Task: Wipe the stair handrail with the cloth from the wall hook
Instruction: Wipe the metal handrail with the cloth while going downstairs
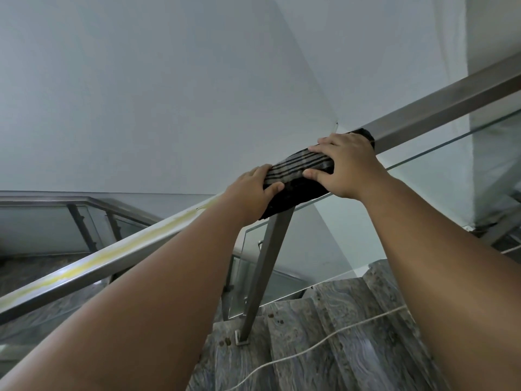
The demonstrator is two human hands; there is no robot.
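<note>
A square steel handrail (439,108) runs diagonally from lower left to upper right. A dark cloth (296,182) with grey and black stripes is draped over the rail near its middle. My left hand (253,190) grips the cloth's lower end, fingers wrapped over the rail. My right hand (344,167) presses on the cloth's upper end, thumb on the near side. Yellowish streaks (84,266) mark the rail's top below my hands. The wall hook is not in view.
A steel post (265,272) drops from the rail to marbled stone steps (338,334). Glass panels (423,210) fill the space under the rail. A thin white cord (324,341) lies across the steps. A lower railing (84,204) stands at the left.
</note>
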